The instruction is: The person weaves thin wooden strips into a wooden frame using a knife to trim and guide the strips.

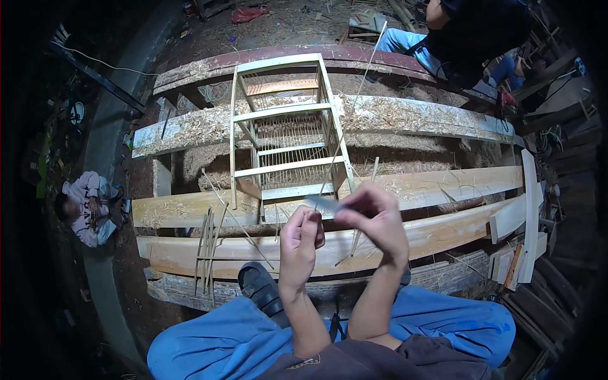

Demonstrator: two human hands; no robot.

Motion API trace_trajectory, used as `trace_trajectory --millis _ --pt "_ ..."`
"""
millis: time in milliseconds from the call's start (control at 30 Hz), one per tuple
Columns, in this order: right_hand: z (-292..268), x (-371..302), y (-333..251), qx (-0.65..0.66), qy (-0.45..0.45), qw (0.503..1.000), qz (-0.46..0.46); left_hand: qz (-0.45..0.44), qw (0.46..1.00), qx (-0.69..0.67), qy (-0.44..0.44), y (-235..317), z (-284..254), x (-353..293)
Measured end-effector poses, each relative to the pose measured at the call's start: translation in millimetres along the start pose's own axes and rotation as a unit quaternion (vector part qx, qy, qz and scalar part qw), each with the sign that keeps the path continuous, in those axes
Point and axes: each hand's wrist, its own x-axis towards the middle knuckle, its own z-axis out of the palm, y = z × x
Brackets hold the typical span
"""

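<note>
My left hand (299, 246) is closed, pinching the lower end of a long thin bamboo strip (358, 95) that slants up and away to the right. In my closed right hand (381, 223) is a knife, its grey blade (323, 203) pointing left, just above my left fingertips. The blade appears to meet the strip, but blur hides the exact contact. Beyond my hands a pale wooden cage frame (288, 171) with thin rods rests across the planks. More thin bamboo strips (206, 250) lie at the left, some of them crossing.
Long planks (462, 183) run left to right, strewn with wood shavings (209, 126). Offcut boards (527, 215) stack at the right. Another person (468, 38) sits at the far right; a second person (88, 206) is low at the left. My sandal (259, 288) rests near the front plank.
</note>
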Motion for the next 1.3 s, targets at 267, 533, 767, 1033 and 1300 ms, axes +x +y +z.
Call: trace_trajectory --millis 267,533,767,1033,1300 --pt "10.1 3.3 -2.7 0.055 -0.087 0.994 0.025 0.027 0.997 0.063 -0.022 -15.2 -11.9 -8.5" --pt "-4.5 0.5 4.4 -0.027 -0.056 0.998 -0.031 0.039 0.995 0.083 -0.035 1.3 -1.7 -9.7" --pt "-45.7 10.2 18.0 -0.071 0.256 0.964 -0.030 0.003 0.996 0.065 -0.064 14.6 -20.9 -14.2" --pt "-6.7 -2.8 -6.0 0.054 -0.002 0.998 0.031 -0.020 0.996 0.075 -0.032 6.8 -8.2 -5.3" --pt "10.5 0.1 -6.0 0.010 -0.110 0.993 0.043 -0.004 1.000 0.022 -0.015 -11.9 -13.9 -11.6"
